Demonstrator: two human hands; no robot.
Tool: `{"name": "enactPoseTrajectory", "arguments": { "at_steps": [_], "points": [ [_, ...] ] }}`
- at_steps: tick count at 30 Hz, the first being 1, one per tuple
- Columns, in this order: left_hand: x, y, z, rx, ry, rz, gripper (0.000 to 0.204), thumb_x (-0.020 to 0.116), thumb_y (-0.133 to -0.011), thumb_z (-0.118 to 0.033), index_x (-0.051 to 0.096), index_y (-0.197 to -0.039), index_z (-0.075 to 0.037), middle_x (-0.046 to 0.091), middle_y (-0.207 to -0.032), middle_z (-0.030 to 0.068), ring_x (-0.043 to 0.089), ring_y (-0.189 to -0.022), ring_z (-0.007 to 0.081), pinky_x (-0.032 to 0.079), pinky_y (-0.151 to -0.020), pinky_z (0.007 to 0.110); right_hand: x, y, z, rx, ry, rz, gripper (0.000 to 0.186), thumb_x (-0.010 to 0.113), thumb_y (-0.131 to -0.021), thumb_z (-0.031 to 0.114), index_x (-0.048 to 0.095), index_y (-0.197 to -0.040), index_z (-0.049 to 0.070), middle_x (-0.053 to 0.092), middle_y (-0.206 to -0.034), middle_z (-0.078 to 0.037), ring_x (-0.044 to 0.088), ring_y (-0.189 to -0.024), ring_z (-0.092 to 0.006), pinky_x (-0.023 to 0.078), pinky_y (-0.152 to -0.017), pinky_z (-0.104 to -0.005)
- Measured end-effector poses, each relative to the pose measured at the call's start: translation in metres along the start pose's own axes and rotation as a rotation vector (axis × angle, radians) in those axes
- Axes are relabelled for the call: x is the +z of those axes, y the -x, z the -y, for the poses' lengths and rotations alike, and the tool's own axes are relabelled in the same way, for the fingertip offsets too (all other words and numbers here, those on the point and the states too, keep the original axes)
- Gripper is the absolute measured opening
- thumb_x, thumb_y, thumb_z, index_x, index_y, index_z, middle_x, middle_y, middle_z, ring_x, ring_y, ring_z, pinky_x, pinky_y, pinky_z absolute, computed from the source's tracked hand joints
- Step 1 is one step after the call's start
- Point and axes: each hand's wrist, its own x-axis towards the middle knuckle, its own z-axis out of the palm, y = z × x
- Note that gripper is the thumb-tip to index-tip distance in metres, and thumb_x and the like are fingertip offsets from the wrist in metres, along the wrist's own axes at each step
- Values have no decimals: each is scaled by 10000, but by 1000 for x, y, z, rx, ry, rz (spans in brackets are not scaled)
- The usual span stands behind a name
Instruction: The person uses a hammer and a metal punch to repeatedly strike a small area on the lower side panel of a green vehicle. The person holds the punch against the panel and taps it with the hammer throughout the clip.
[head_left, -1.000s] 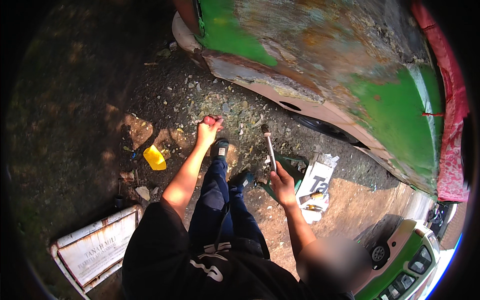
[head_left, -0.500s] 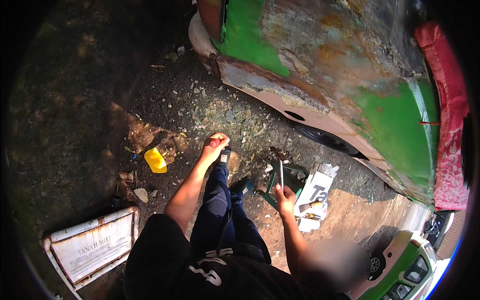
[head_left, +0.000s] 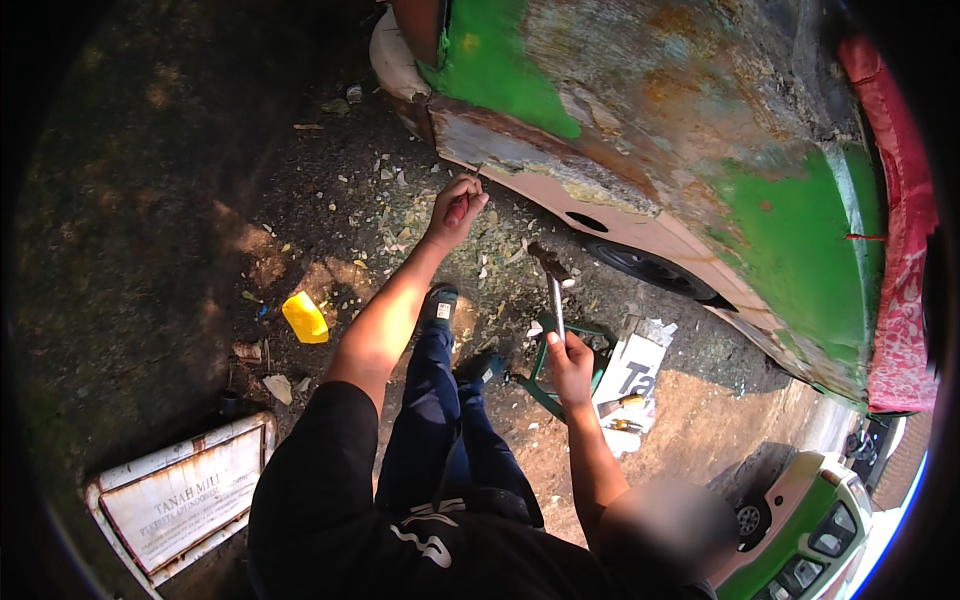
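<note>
Below the flaking edge of the green car body (head_left: 640,130), your left hand (head_left: 456,208) is clenched around a thin tool (head_left: 462,205) whose tip points up at the rusted, peeling lower edge of the panel; what kind of tool it is cannot be told. Your left arm stretches out straight from the shoulder, over the dirt.

Your right hand (head_left: 570,360) is closed around the handle of a hammer (head_left: 553,285), held upright with the head at the top, well apart from the left hand and lower in the picture. The hammer head hangs in the air just short of the pale sill, near the dark wheel (head_left: 650,268).

You sit on the ground with your legs in dark blue trousers (head_left: 430,420) stretched toward the car, shoes close to the sill. Paint chips (head_left: 400,215) lie scattered over the soil under the panel. A yellow container (head_left: 304,318) lies on the dirt left of your left arm. Beside your right hand sit a green frame (head_left: 545,385) and a white package (head_left: 632,372). A rusty white sign (head_left: 180,495) lies at lower left.
</note>
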Motion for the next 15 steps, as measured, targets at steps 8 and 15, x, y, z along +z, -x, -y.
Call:
{"name": "enactPoseTrajectory", "arguments": {
  "at_steps": [8, 15],
  "points": [
    [3, -4, 9, 9, -170, 157, 181, 647, -866, -25, 480, -794, -19, 516, -907, 72, 516, -851, 206, 429, -819, 311, -4, 3, -6, 74, 91, -10, 440, 672, -923, 328, 506, -671, 8, 398, -574, 36, 339, -586, -59, 288, -486, -284],
    [1, 2, 12, 46, -246, 260, 224, 644, -887, -72, 455, -774, -33, 486, -890, 73, 490, -797, 215, 420, -746, 315, -1, -1, 1, -158, 124, 7, 378, 592, -969, 294, 523, -729, 11, 423, -570, -37, 359, -546, -117, 313, -487, -315]
  ]
}}
